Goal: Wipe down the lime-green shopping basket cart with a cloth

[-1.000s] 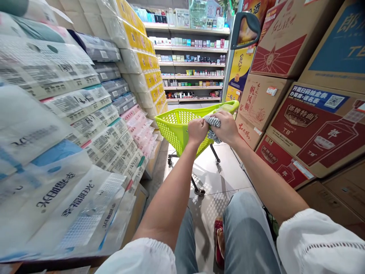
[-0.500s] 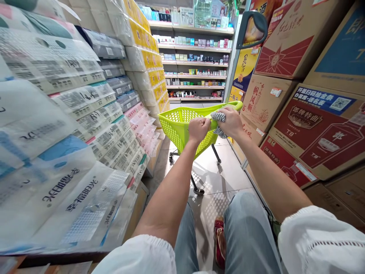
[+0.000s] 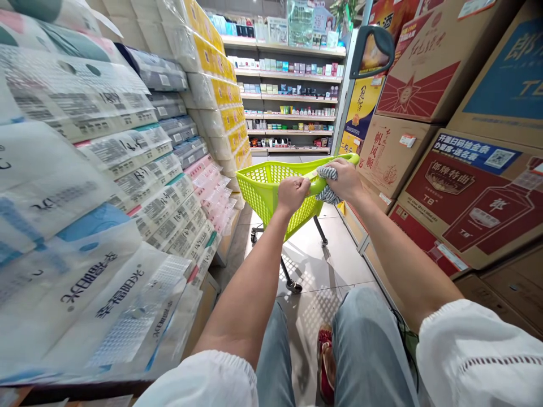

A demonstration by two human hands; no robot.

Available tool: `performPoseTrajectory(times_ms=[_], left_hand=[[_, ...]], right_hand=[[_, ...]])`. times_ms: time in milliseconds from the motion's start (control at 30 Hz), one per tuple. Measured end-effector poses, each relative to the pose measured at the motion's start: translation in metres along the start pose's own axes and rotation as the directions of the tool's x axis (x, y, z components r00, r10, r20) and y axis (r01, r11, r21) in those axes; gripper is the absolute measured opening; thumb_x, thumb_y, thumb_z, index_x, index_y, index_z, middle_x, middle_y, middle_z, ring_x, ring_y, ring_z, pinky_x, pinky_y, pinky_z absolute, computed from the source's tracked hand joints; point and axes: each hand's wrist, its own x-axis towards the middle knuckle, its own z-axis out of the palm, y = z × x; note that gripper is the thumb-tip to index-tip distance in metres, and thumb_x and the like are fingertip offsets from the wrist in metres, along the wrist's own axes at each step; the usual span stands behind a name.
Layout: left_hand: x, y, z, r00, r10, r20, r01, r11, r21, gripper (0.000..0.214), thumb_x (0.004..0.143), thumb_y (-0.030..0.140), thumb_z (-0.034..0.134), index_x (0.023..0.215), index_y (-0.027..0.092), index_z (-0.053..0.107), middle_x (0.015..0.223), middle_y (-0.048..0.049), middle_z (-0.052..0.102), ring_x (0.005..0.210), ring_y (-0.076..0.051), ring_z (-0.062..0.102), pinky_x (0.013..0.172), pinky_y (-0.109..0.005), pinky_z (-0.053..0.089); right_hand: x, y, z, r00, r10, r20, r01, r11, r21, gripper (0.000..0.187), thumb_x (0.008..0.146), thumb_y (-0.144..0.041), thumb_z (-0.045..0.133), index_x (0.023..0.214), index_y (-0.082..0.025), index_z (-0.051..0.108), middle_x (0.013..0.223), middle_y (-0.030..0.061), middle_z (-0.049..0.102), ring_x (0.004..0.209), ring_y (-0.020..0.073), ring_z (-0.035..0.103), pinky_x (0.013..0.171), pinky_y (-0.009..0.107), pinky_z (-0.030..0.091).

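Note:
A lime-green shopping cart [image 3: 258, 195] with a perforated plastic basket stands ahead of me, turned at an angle. My left hand [image 3: 292, 194] is closed in a fist around the near end of its handle. Farther along the same handle, my right hand [image 3: 345, 180] clasps a grey-and-white striped cloth [image 3: 328, 194]. The cloth is bunched against the handle, with folds hanging below it. Part of the green handle shows between my two hands. The fingertips of the right hand are partly hidden by the cloth.
Stacked paper packs [image 3: 148, 181] line the left side, with yellow-and-white bundles [image 3: 224, 93] behind. Cardboard cartons [image 3: 396, 152] rise on the right, near a dark loop handle [image 3: 373, 52]. Shelves of small boxes [image 3: 292, 102] close off the far end. Tiled floor [image 3: 339, 263] lies between.
My right hand and the cloth have shifted slightly to the right along the handle, so more of it shows between the hands. My left hand keeps its hold.

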Motion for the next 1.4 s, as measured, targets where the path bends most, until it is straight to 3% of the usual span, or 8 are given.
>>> performPoseTrajectory(times_ms=[233, 533, 800, 933, 1067, 1167, 1267, 1400], left_hand=[[0.0, -0.002, 0.001, 0.999, 0.029, -0.023, -0.029, 0.999, -0.015, 0.05, 0.09, 0.042, 0.036, 0.047, 0.018, 0.042, 0.054, -0.001, 0.05, 0.056, -0.012, 0.044, 0.055, -0.027, 0.026], [-0.001, -0.014, -0.014, 0.999, -0.026, 0.033, 0.029, 0.995, -0.091, 0.042, 0.085, 0.039, 0.038, 0.048, 0.019, 0.037, 0.051, 0.0015, 0.042, 0.055, -0.011, 0.041, 0.055, -0.025, 0.029], [-0.001, -0.045, -0.048, 0.988, -0.047, 0.147, 0.079, 0.973, -0.217, 0.036, 0.079, 0.042, 0.04, 0.051, 0.019, 0.04, 0.052, 0.0032, 0.04, 0.053, -0.01, 0.04, 0.054, -0.023, 0.031], [0.003, -0.046, -0.068, 0.976, -0.01, 0.216, 0.019, 0.999, -0.043, 0.035, 0.078, 0.038, 0.039, 0.049, 0.018, 0.046, 0.05, 0.0018, 0.046, 0.054, -0.011, 0.043, 0.058, -0.024, 0.033], [0.01, -0.02, -0.076, 0.99, 0.028, 0.135, -0.067, 0.955, 0.29, 0.032, 0.078, 0.031, 0.043, 0.057, 0.017, 0.062, 0.06, -0.0043, 0.061, 0.064, -0.017, 0.054, 0.072, -0.03, 0.039], [0.017, 0.008, -0.064, 0.99, -0.119, 0.078, 0.083, 0.927, 0.365, 0.036, 0.085, 0.032, 0.039, 0.074, 0.016, 0.069, 0.077, -0.0113, 0.069, 0.069, -0.02, 0.059, 0.068, -0.032, 0.041], [0.02, 0.024, -0.045, 0.948, -0.31, 0.078, 0.255, 0.881, 0.399, 0.039, 0.088, 0.033, 0.037, 0.083, 0.015, 0.072, 0.087, -0.0162, 0.071, 0.075, -0.025, 0.064, 0.065, -0.033, 0.041], [0.013, 0.02, -0.029, 0.964, -0.263, 0.047, 0.212, 0.861, 0.462, 0.053, 0.094, 0.038, 0.026, 0.085, 0.015, 0.073, 0.09, -0.0159, 0.072, 0.082, -0.025, 0.066, 0.07, -0.033, 0.042]], right_hand=[[-0.012, -0.034, 0.007, 0.994, -0.102, 0.036, 0.1, 0.993, 0.058, 0.031, 0.074, -0.021, 0.052, 0.1, -0.021, 0.069, 0.105, 0.0055, 0.065, 0.102, 0.025, 0.055, 0.096, 0.042, 0.041], [0.001, 0.004, 0.002, 1.0, 0.011, 0.006, -0.011, 1.0, 0.006, 0.03, 0.076, -0.022, 0.051, 0.099, -0.022, 0.069, 0.108, 0.0055, 0.064, 0.105, 0.025, 0.052, 0.097, 0.045, 0.041], [-0.011, -0.044, 0.004, 0.998, -0.056, 0.022, 0.056, 0.998, -0.009, 0.036, 0.081, -0.043, 0.055, 0.108, -0.021, 0.066, 0.11, 0.0086, 0.06, 0.103, 0.0275, 0.052, 0.094, 0.045, 0.044], [-0.001, -0.05, -0.006, 0.998, -0.009, -0.064, 0.009, 1.0, -0.008, 0.041, 0.091, -0.043, 0.038, 0.105, -0.019, 0.067, 0.106, 0.0099, 0.059, 0.101, 0.0265, 0.053, 0.094, 0.044, 0.043], [0.008, -0.058, -0.011, 0.978, -0.026, -0.208, 0.009, 0.997, -0.082, 0.043, 0.087, -0.042, 0.045, 0.119, -0.019, 0.061, 0.117, 0.0127, 0.055, 0.11, 0.0313, 0.046, 0.095, 0.049, 0.04], [0.002, -0.068, 0.0, 0.99, -0.055, -0.133, 0.047, 0.997, -0.061, 0.041, 0.085, -0.046, 0.051, 0.115, -0.021, 0.064, 0.125, 0.0125, 0.053, 0.113, 0.0324, 0.043, 0.092, 0.051, 0.042], [-0.011, -0.072, 0.015, 0.997, -0.037, -0.071, 0.033, 0.998, -0.053, 0.035, 0.086, -0.046, 0.05, 0.108, -0.026, 0.069, 0.133, 0.0086, 0.052, 0.118, 0.0348, 0.038, 0.094, 0.058, 0.038], [-0.018, -0.064, 0.023, 0.997, -0.047, -0.056, 0.042, 0.996, -0.076, 0.033, 0.086, -0.042, 0.05, 0.113, -0.033, 0.067, 0.139, 0.0032, 0.049, 0.119, 0.0348, 0.037, 0.094, 0.059, 0.036]])
